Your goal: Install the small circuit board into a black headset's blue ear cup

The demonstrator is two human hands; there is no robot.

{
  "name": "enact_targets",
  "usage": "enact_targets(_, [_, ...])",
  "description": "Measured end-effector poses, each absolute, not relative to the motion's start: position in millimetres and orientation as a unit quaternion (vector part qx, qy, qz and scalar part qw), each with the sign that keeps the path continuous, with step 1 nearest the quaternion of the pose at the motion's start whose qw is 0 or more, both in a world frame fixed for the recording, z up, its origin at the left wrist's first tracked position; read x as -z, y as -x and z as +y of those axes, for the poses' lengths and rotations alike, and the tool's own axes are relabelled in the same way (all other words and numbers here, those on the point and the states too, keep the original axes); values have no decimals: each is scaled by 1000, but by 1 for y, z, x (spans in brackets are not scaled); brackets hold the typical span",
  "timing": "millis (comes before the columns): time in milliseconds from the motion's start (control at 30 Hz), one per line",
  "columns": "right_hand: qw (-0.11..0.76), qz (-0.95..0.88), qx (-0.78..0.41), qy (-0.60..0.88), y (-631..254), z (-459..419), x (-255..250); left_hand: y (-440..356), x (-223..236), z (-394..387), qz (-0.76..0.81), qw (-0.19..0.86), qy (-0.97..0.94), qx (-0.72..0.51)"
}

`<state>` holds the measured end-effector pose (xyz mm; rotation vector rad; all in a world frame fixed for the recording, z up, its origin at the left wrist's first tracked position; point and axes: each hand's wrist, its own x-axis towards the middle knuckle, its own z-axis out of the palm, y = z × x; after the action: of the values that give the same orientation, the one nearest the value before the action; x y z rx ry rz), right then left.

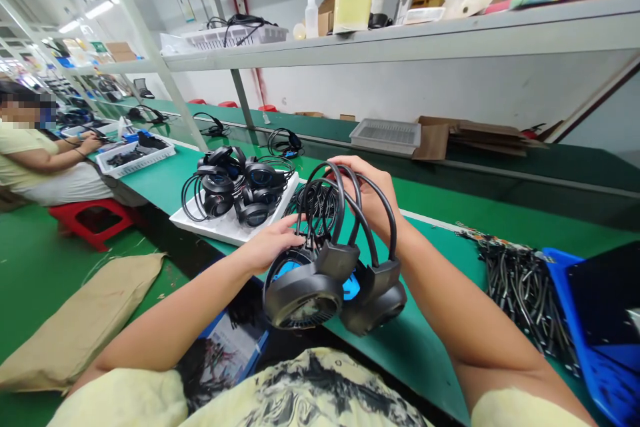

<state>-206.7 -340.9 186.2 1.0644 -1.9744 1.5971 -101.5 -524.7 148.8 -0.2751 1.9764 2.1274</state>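
Observation:
Black headphones point(303, 300) hang in front of me, ear cups low and thin double headband arcs up. Blue shows on the inner sides of the cups; I cannot tell whether this is one pair or two. My right hand point(369, 190) is closed round the top of the headband arcs. My left hand point(273, 243) is at the upper left of the near cup, its thumb and finger pinched at the thin black cable there. Its fingertips are partly hidden. Just behind lies a bundle of coiled black cables point(320, 207) on the green bench point(425, 347).
Several headsets point(253, 190) fill a white tray point(225, 232) at left. On the right lie many cut cables point(523, 293) beside a blue bin point(575, 320). A loaded shelf point(400, 40) crosses above. A co-worker point(45, 153) sits far left, near another tray point(135, 160).

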Motion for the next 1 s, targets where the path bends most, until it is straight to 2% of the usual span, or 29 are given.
enact_targets(167, [176, -727, -512, -423, 219, -330, -182, 96, -154, -538, 675, 173, 86, -712])
enact_targets(300, [129, -722, -494, -466, 229, -324, -180, 92, -158, -547, 661, 201, 119, -713])
enact_targets(500, [238, -707, -562, -358, 219, -333, -179, 92, -167, -542, 664, 170, 145, -713])
enact_targets(600, [253, -681, -608, -320, 216, -337, -179, 91, -167, -534, 653, 162, 130, -728])
enact_targets(733, [194, -660, -642, -338, 223, -332, -181, 93, -162, -532, 672, 135, 107, -720])
enact_targets(867, [130, -690, -590, -399, 226, -322, -188, 95, -159, -536, 725, 100, 64, -678])
enact_targets(1000, [139, -708, -574, -388, 222, -318, -189, 98, -157, -538, 757, 108, 32, -644])
